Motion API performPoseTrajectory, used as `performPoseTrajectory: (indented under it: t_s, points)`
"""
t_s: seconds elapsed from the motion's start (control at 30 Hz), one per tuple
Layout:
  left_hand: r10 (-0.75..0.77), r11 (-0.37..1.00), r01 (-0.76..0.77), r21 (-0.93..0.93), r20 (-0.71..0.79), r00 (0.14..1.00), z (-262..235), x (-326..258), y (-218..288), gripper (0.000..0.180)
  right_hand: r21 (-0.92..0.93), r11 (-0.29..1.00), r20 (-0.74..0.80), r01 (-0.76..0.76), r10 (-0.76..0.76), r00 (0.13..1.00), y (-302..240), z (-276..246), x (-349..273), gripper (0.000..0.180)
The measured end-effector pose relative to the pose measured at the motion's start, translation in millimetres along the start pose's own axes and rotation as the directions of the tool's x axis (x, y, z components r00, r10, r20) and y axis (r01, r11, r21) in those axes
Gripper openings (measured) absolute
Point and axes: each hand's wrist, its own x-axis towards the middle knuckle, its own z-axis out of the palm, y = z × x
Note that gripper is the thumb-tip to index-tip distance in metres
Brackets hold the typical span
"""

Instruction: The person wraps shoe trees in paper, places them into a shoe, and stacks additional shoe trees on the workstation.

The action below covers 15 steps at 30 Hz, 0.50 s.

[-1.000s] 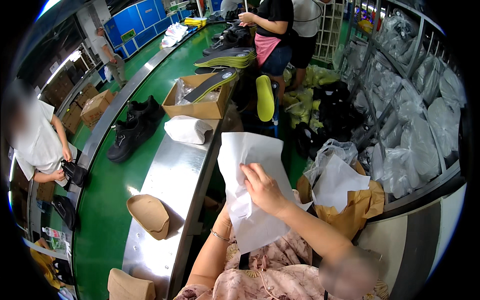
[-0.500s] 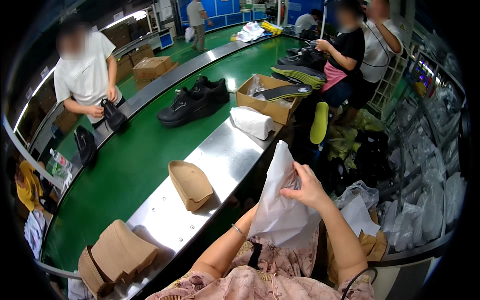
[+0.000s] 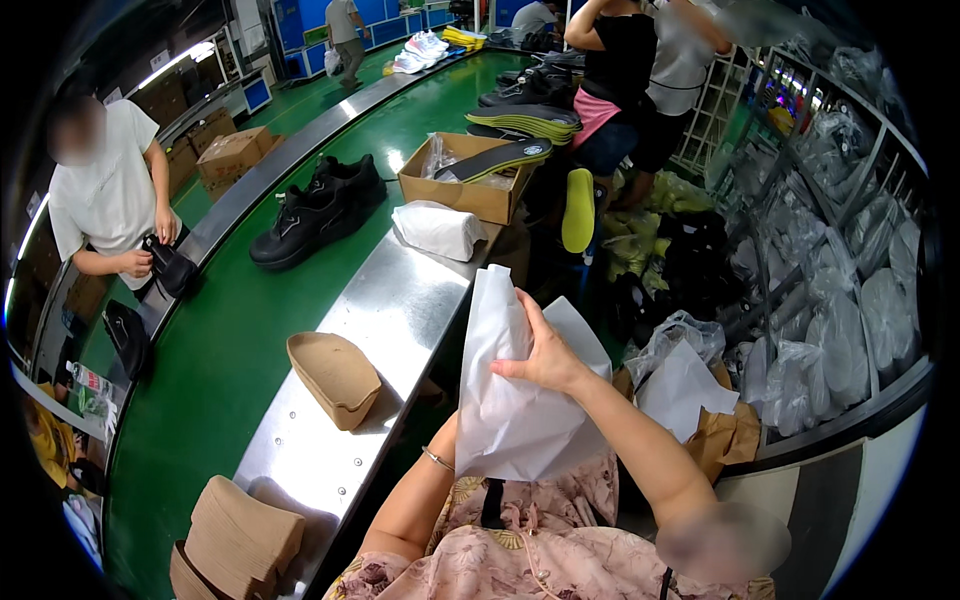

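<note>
A white sheet of thin paper is bunched upright in front of my body, its top folded to a narrow end. My right hand is closed on its upper part, thumb on the near face and fingers around the far side. Behind the paper goes my left forearm, a bracelet at its wrist; the left hand's fingers are hidden. Whether anything lies inside the paper does not show. To the left, a brown moulded cardboard form rests on the metal ledge. A white paper-wrapped bundle lies farther along it.
Stacked cardboard forms sit at lower left. Black shoes stand on the green belt. Beyond the bundle is a carton with insoles. At right, a rack holds plastic-wrapped items. Across the belt, a person handles a black shoe.
My view has turned, shifting the scene leftward. A wide flap of the paper now spreads out to the right behind my right hand, which still grips it.
</note>
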Motion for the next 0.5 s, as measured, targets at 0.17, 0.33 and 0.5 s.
performPoseTrajectory:
  t_s: [0.17, 0.33, 0.5]
  points:
    - [0.059, 0.946, 0.0, 0.323, -0.174, 0.983, -20, -8, 36, 0.056, -0.206, 0.977, -0.265, 0.052, -0.107, 0.958, 0, -13, 3, 0.111]
    - [0.531, 0.816, -0.027, 0.577, -0.732, 0.427, 14, -31, 60, 0.026, -0.709, 0.705, -0.456, -0.015, -0.442, 0.772, -16, -36, 6, 0.111]
    - [0.44, 0.875, -0.256, 0.412, -0.453, 0.776, 41, 4, 9, 0.064, -0.683, 0.722, -0.487, 0.111, -0.564, 0.667, -48, 9, 12, 0.11]
